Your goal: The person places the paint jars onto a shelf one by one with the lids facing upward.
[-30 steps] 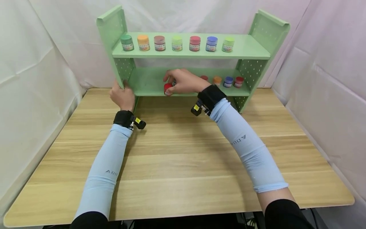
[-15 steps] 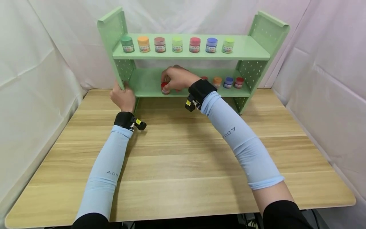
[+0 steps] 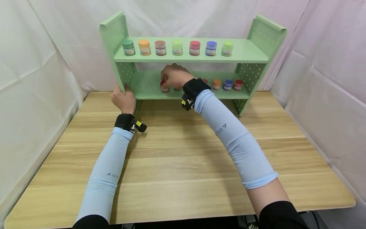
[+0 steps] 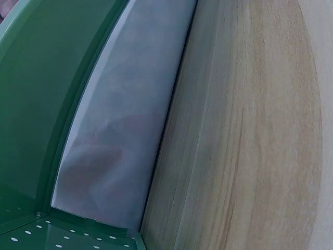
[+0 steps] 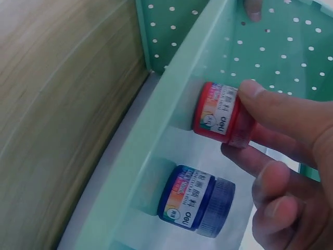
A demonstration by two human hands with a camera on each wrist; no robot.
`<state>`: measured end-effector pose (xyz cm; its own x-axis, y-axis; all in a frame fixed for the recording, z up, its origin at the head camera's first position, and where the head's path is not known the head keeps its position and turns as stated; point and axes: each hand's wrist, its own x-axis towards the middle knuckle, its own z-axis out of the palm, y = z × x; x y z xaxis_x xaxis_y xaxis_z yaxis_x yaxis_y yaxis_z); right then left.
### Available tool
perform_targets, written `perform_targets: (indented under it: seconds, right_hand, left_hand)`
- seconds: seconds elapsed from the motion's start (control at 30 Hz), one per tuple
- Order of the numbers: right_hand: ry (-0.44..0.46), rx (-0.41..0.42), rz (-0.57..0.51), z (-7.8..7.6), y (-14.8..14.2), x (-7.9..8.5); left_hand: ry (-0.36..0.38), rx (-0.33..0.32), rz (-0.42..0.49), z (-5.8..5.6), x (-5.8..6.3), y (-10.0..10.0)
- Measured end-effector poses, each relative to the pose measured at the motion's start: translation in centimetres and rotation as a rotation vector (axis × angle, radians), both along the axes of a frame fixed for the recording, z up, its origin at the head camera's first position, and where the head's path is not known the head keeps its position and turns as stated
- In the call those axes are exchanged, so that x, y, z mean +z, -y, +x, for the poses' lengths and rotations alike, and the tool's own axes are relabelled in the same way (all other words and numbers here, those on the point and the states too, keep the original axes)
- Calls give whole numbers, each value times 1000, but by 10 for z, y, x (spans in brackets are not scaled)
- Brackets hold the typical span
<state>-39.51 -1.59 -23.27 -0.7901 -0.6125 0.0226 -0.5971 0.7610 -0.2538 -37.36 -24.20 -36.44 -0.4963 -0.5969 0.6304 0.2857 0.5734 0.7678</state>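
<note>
My right hand [image 3: 175, 76] pinches the lid of a red paint jar [image 5: 218, 112] between thumb and fingers. The jar stands upright on the lower board of a green two-tier shelf [image 3: 148, 90], left of centre. Beside it is a blue paint jar [image 5: 192, 200], clear of the fingers in the right wrist view; in the head view the hand partly covers the neighbouring jar. My left hand [image 3: 124, 100] grips the front edge of the shelf's left side panel [image 3: 112, 44]. One left fingertip [image 5: 253, 9] shows against that perforated panel. The left wrist view does not show the hand.
Several paint jars line the upper board, from a dark green jar [image 3: 128, 47] to a light green jar [image 3: 227, 48]. Lower right stand an orange jar [image 3: 216, 84], a blue jar [image 3: 227, 85] and a red jar [image 3: 238, 85]. Wooden table [image 3: 177, 165] in front, white curtains around.
My right hand has carried the red jar slightly left and back on the lower board, uncovering part of the neighbouring jar. The left hand keeps its hold on the panel.
</note>
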Motion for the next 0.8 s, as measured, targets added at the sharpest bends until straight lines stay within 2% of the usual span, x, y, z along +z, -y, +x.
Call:
perform_targets:
  seconds: [0.2, 0.47, 0.63, 0.8]
  right_hand:
    - [-62, -33, -1, -2, 6, -3]
    - [-85, -71, 17, 1, 8, -3]
    - [-90, -70, 43, 2, 5, -2]
    - [-152, -44, 17, 2, 0, -3]
  left_hand:
    - [-2, -1, -2, -2, 0, 0]
    - [-23, 11, -6, -5, -1, -3]
    - [-17, 4, -11, -5, 1, -5]
    - [-3, 11, -7, -5, 0, -4]
